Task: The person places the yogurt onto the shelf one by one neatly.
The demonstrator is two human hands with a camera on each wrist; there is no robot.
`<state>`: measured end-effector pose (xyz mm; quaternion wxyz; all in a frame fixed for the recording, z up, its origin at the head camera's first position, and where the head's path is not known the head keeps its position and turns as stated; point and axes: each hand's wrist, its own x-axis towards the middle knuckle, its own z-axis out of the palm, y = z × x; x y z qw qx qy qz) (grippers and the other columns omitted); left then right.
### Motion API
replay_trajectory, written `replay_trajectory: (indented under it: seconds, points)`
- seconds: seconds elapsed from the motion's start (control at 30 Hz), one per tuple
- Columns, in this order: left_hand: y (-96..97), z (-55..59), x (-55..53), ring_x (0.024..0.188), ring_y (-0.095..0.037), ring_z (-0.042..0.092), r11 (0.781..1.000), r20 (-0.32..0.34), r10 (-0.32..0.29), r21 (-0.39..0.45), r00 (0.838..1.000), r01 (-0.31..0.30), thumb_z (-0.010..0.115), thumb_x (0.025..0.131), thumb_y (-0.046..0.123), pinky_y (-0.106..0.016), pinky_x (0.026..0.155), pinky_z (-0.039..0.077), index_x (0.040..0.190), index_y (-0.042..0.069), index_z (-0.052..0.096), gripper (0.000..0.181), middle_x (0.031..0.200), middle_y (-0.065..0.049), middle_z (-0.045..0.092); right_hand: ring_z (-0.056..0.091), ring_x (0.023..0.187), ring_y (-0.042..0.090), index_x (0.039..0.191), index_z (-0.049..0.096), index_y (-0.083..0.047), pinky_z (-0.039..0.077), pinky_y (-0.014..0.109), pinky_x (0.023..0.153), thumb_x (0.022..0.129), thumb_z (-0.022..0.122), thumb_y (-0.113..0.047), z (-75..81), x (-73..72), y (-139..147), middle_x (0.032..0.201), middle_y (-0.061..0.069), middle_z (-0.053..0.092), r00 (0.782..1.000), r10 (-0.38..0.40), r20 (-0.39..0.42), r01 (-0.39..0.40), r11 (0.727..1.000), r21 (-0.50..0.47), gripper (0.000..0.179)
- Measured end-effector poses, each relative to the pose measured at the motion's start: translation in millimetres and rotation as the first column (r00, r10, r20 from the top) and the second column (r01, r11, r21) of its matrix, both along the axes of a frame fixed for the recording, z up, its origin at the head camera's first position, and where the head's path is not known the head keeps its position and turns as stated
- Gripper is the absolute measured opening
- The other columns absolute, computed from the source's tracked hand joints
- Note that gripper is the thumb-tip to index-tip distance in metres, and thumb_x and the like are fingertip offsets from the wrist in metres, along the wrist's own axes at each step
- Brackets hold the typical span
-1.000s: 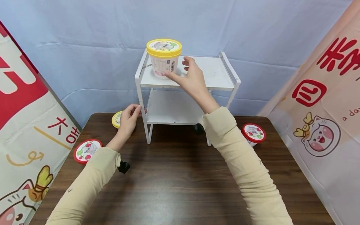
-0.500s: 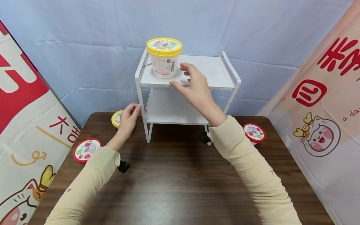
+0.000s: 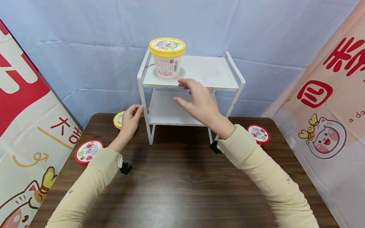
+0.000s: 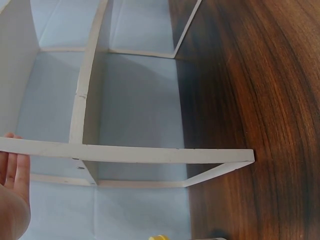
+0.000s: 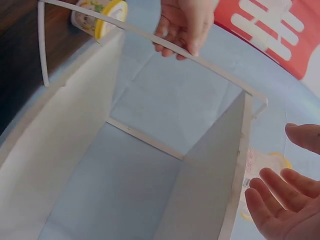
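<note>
A white two-tier shelf [image 3: 194, 120] stands on the table. On the left of its top tier sits an upright paper tub [image 3: 167, 65] with a yellow lid. My left hand [image 3: 131, 120] pinches the shelf's front left leg between thumb and fingers, as the right wrist view also shows. My right hand [image 3: 201, 102] is in front of the top tier's edge, below and to the right of the tub and apart from it. Its fingers are relaxed and hold nothing; in the right wrist view the palm side of this hand [image 5: 295, 200] shows.
A yellow-lidded tub [image 3: 118, 120] stands behind my left hand, partly hidden. One red-lidded tub [image 3: 89, 152] is near the table's left edge, another red-lidded tub [image 3: 259, 134] at the right. A blue cloth [image 3: 99, 57] hangs behind, with printed banners [image 3: 322, 95] on both sides.
My right hand has let go of the yellow-lidded tub and drawn back, down and to the right. The tub stays on the top tier. My left hand keeps its place on the leg.
</note>
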<state>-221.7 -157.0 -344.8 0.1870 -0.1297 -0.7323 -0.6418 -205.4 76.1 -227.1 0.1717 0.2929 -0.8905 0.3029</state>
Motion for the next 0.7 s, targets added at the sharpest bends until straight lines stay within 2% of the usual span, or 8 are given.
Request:
replay_trajectory:
  seconds: [0.07,0.13,0.47,0.6,0.7]
  points:
    - [0.2,0.5,0.2,0.074,0.0,0.06,1.0,0.002,-0.005,-0.003,1.0,0.005,0.045,0.094,0.002,-0.027,0.075,0.052,0.094,-0.02,0.053,0.023,0.089,-0.029,0.063,0.051,0.107,0.019,0.124,0.049,-0.001,0.044,0.029,0.089,0.083,0.068,-0.021,-3.6,2.4,1.0,0.117,0.009,0.057,1.0,0.015,-0.003,-0.015,1.0,0.02,0.05]
    - [0.1,0.6,0.0,0.075,-0.002,0.06,1.0,0.002,-0.011,-0.006,1.0,0.011,0.045,0.095,0.002,-0.026,0.075,0.052,0.094,-0.02,0.053,0.024,0.094,-0.038,0.058,0.051,0.107,0.019,0.124,0.049,-0.001,0.043,0.03,0.09,0.083,0.068,-0.021,-6.9,4.3,1.9,0.117,0.009,0.057,1.0,0.021,-0.006,-0.021,0.999,0.042,0.05]
    - [0.7,0.3,0.1,0.075,0.001,0.059,1.0,-0.008,-0.009,-0.007,1.0,0.009,0.045,0.094,0.001,-0.014,0.071,0.049,0.094,-0.021,0.052,0.023,0.094,-0.04,0.056,0.051,0.107,0.022,0.123,0.05,-0.001,0.042,0.034,0.091,0.083,0.067,-0.019,-18.8,6.8,5.1,0.118,0.01,0.056,0.999,0.041,0.024,-0.043,0.994,0.105,0.047]
    - [1.1,-0.1,0.5,0.074,0.004,0.059,1.0,-0.008,0.001,-0.01,1.0,-0.001,0.044,0.095,0.001,-0.027,0.075,0.052,0.094,-0.02,0.053,0.024,0.094,-0.04,0.056,0.052,0.105,0.023,0.123,0.051,-0.001,0.042,0.035,0.09,0.083,0.067,-0.02,-22.1,8.0,5.9,0.118,0.01,0.056,0.999,0.036,0.041,-0.042,0.988,0.148,0.046]
    - [0.9,-0.1,0.7,0.074,0.003,0.059,1.0,-0.005,0.006,-0.015,1.0,-0.006,0.044,0.095,0.002,-0.035,0.077,0.051,0.094,-0.02,0.054,0.024,0.094,-0.04,0.056,0.053,0.104,0.022,0.122,0.052,-0.002,0.043,0.034,0.09,0.083,0.067,-0.02,-25.1,9.4,6.8,0.118,0.009,0.057,0.998,0.033,0.047,-0.04,0.985,0.17,0.045]
